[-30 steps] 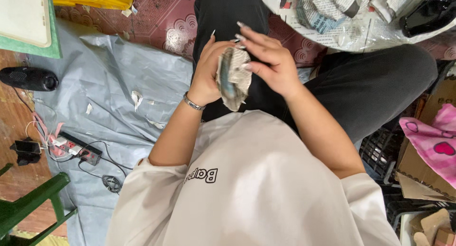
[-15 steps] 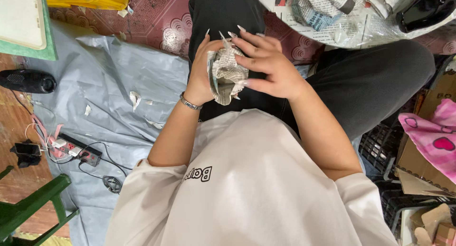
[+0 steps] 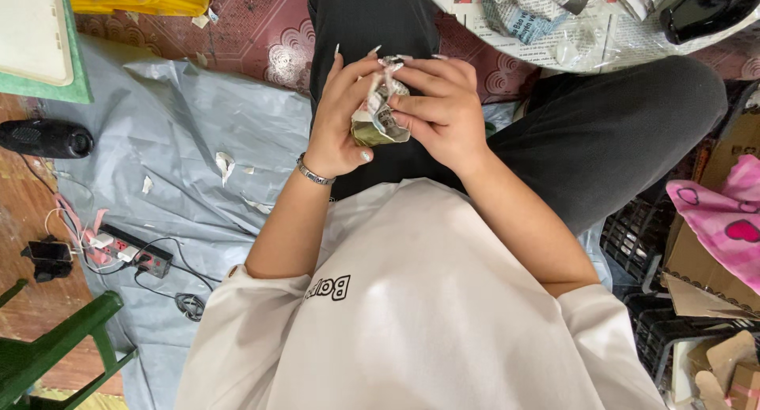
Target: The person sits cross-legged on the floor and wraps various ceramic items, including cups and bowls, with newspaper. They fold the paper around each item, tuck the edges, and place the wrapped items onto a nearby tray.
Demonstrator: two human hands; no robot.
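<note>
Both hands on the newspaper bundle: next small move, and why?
Probably tuck the loose twisted top down with the right hand. The newspaper bundle sits clamped between it and the left hand, body wrapped, but paper ends stick up at the fingertips.

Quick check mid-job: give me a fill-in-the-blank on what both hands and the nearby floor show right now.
1. Both hands, the left hand and the right hand, hold a crumpled wad of ____.
2. A silver bracelet sits on the ____ wrist.
3. The grey plastic floor sheet carries small torn scraps coloured ____.
4. The power strip lies to the person's ____ side.

Missing words: newspaper; left; white; left
</note>
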